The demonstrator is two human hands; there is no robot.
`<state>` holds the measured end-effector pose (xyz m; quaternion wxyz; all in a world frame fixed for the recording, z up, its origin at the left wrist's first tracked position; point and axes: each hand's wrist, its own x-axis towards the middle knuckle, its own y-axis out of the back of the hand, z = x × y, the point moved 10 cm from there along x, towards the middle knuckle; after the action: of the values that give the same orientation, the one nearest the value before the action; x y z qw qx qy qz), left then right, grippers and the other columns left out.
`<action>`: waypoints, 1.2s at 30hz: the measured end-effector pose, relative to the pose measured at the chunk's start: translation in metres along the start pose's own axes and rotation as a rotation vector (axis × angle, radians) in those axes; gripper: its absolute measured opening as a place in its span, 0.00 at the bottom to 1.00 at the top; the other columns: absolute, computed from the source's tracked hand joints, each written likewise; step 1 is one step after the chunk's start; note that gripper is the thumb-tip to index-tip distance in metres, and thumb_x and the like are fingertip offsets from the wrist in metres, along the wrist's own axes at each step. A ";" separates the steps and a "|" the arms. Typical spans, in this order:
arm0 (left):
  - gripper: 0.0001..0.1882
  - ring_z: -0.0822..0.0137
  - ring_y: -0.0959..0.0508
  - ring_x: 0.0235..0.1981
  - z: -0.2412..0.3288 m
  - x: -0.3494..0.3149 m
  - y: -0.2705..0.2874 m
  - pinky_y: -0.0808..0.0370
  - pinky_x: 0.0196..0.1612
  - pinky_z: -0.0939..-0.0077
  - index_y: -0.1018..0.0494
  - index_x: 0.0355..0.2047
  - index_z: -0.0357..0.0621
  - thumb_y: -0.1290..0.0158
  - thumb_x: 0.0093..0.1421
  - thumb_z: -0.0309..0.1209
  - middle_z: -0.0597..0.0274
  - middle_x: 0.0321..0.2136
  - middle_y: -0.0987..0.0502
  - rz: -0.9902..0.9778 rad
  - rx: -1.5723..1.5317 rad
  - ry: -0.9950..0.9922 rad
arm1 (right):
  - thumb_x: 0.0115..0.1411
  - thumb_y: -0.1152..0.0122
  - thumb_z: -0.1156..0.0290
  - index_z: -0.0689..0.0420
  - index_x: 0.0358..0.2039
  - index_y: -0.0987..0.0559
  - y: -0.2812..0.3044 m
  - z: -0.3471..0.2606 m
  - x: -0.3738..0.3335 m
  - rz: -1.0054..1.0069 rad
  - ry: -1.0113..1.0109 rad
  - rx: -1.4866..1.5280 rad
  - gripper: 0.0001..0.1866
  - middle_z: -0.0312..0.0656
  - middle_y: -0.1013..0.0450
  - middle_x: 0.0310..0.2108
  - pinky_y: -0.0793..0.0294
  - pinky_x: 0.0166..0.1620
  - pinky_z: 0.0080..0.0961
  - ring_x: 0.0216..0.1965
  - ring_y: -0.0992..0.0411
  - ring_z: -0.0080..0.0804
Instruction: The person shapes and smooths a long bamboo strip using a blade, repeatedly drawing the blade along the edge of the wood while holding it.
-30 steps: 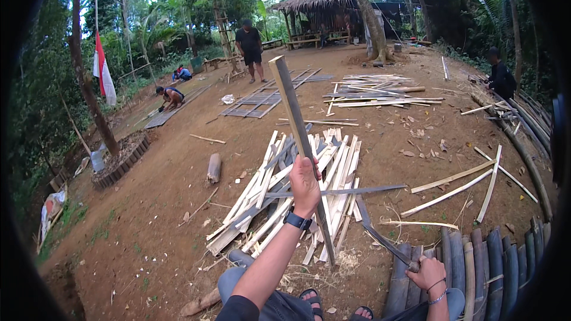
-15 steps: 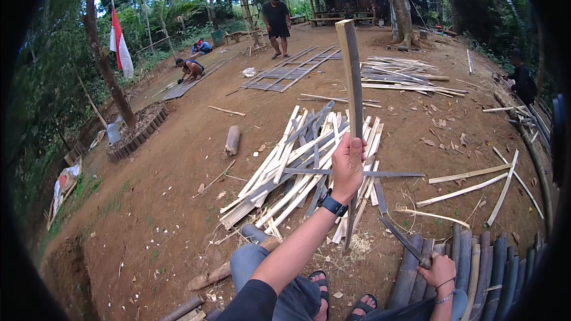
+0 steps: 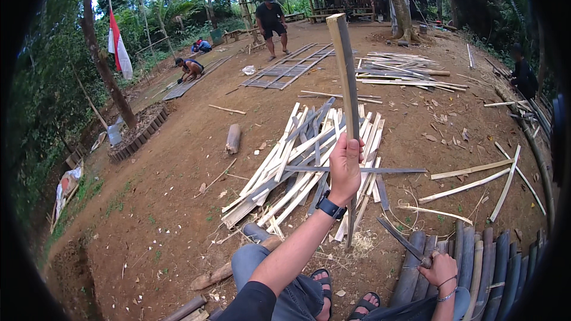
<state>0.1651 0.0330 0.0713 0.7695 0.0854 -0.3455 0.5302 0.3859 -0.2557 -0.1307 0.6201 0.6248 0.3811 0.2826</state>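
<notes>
My left hand [image 3: 346, 169] is closed round a split bamboo strip [image 3: 344, 71], held nearly upright in front of me. The strip's pale cut top is above the hand, and its lower end reaches down near the ground. At the lower right my right hand [image 3: 439, 268] grips a machete [image 3: 402, 239] by its handle, the dark blade slanting up and left, apart from the strip. Behind the left hand lies a heap of bamboo strips [image 3: 279, 172], pale and dark grey, on the bare soil.
Dark bamboo poles [image 3: 496, 267] lie side by side at the lower right. A short log [image 3: 233, 139] rests left of the heap. Farther back are a second strip pile [image 3: 398, 71], a bamboo lattice [image 3: 288, 68], a standing person [image 3: 270, 21] and a crouching one [image 3: 190, 69].
The strip's top has shifted slightly left and up in view. The standing person leans a little more over the lattice. My grips have not changed.
</notes>
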 end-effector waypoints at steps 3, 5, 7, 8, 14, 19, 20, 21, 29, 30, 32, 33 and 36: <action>0.28 0.79 0.35 0.22 -0.001 -0.003 0.005 0.36 0.26 0.85 0.33 0.30 0.39 0.61 0.64 0.55 0.69 0.21 0.34 0.008 -0.024 -0.003 | 0.41 0.32 0.47 0.57 0.25 0.24 -0.001 -0.008 -0.002 -0.018 0.012 0.003 0.24 0.51 0.25 0.23 0.25 0.36 0.41 0.31 0.24 0.50; 0.32 0.77 0.33 0.22 -0.003 -0.002 0.004 0.35 0.27 0.84 0.32 0.29 0.38 0.63 0.63 0.59 0.66 0.22 0.32 -0.016 -0.022 0.025 | 0.41 0.33 0.47 0.57 0.26 0.23 -0.004 -0.006 -0.003 -0.026 0.013 0.017 0.25 0.52 0.25 0.24 0.26 0.36 0.41 0.31 0.24 0.50; 0.32 0.77 0.32 0.22 -0.006 -0.001 -0.008 0.34 0.26 0.84 0.32 0.29 0.38 0.63 0.62 0.60 0.66 0.21 0.31 -0.004 -0.011 0.034 | 0.41 0.33 0.47 0.57 0.26 0.23 -0.004 0.004 -0.002 -0.024 0.013 0.009 0.25 0.52 0.25 0.24 0.26 0.36 0.41 0.31 0.24 0.50; 0.32 0.77 0.32 0.22 -0.009 0.001 -0.015 0.34 0.26 0.85 0.32 0.29 0.38 0.62 0.62 0.60 0.66 0.21 0.31 -0.007 -0.014 0.042 | 0.42 0.33 0.47 0.57 0.27 0.23 -0.004 0.007 0.004 -0.019 0.019 -0.005 0.25 0.53 0.25 0.24 0.26 0.36 0.41 0.31 0.25 0.50; 0.35 0.76 0.32 0.21 0.008 0.000 0.036 0.35 0.24 0.83 0.34 0.29 0.39 0.66 0.61 0.64 0.66 0.21 0.32 0.078 0.016 0.009 | 0.49 0.39 0.48 0.58 0.30 0.24 -0.015 -0.022 0.018 -0.156 0.116 0.002 0.23 0.52 0.24 0.26 0.24 0.35 0.42 0.30 0.24 0.50; 0.36 0.74 0.33 0.25 0.007 -0.016 0.022 0.34 0.29 0.80 0.38 0.31 0.40 0.60 0.56 0.67 0.64 0.27 0.36 0.109 -0.073 0.041 | 0.50 0.39 0.50 0.59 0.30 0.25 -0.018 0.011 0.001 -0.253 0.079 -0.025 0.22 0.51 0.24 0.25 0.24 0.35 0.40 0.31 0.24 0.48; 0.35 0.74 0.33 0.26 0.007 -0.018 0.025 0.34 0.29 0.80 0.38 0.31 0.40 0.59 0.56 0.66 0.64 0.28 0.37 0.096 -0.083 0.030 | 0.50 0.39 0.50 0.59 0.30 0.25 -0.021 0.012 0.000 -0.267 0.076 -0.026 0.22 0.51 0.24 0.25 0.24 0.35 0.40 0.31 0.24 0.48; 0.35 0.74 0.33 0.26 0.009 -0.023 0.030 0.34 0.30 0.80 0.38 0.32 0.40 0.58 0.56 0.66 0.64 0.29 0.37 0.108 -0.120 0.035 | 0.50 0.39 0.50 0.59 0.30 0.25 -0.024 0.010 -0.001 -0.280 0.078 -0.028 0.22 0.50 0.24 0.25 0.24 0.35 0.40 0.31 0.24 0.48; 0.31 0.76 0.38 0.26 0.025 -0.027 0.059 0.37 0.30 0.85 0.41 0.31 0.44 0.62 0.60 0.63 0.67 0.27 0.42 0.083 -0.104 -0.011 | 0.51 0.39 0.50 0.59 0.31 0.24 -0.049 -0.002 0.009 -0.370 0.107 -0.030 0.22 0.50 0.23 0.26 0.24 0.35 0.39 0.31 0.23 0.47; 0.30 0.75 0.38 0.25 0.025 -0.025 0.062 0.37 0.30 0.85 0.41 0.31 0.44 0.62 0.60 0.63 0.67 0.26 0.42 0.091 -0.105 -0.013 | 0.51 0.39 0.50 0.59 0.32 0.24 -0.053 -0.002 0.010 -0.381 0.110 -0.036 0.22 0.50 0.23 0.26 0.23 0.35 0.39 0.31 0.23 0.47; 0.30 0.75 0.38 0.25 0.021 -0.022 0.067 0.37 0.30 0.84 0.42 0.31 0.44 0.62 0.61 0.62 0.67 0.26 0.42 0.104 -0.105 -0.016 | 0.51 0.39 0.49 0.59 0.31 0.23 -0.058 -0.001 0.012 -0.402 0.106 -0.049 0.22 0.50 0.23 0.26 0.23 0.35 0.39 0.31 0.23 0.47; 0.30 0.75 0.38 0.25 0.016 -0.021 0.071 0.37 0.30 0.83 0.42 0.30 0.44 0.62 0.61 0.62 0.67 0.26 0.42 0.092 -0.134 -0.013 | 0.51 0.39 0.50 0.59 0.31 0.23 -0.059 0.000 0.012 -0.413 0.100 -0.056 0.22 0.50 0.23 0.25 0.23 0.35 0.39 0.31 0.23 0.47; 0.30 0.74 0.38 0.25 0.018 -0.020 0.076 0.37 0.31 0.83 0.42 0.30 0.43 0.62 0.61 0.61 0.66 0.26 0.42 0.142 -0.099 -0.043 | 0.51 0.40 0.50 0.59 0.31 0.23 -0.061 0.001 0.016 -0.421 0.103 -0.062 0.22 0.50 0.23 0.25 0.23 0.35 0.39 0.31 0.23 0.47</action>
<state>0.0863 0.0414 0.0540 0.7256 0.0340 -0.3931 0.5638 0.3881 -0.2472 -0.1927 0.6640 0.4969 0.5254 0.1900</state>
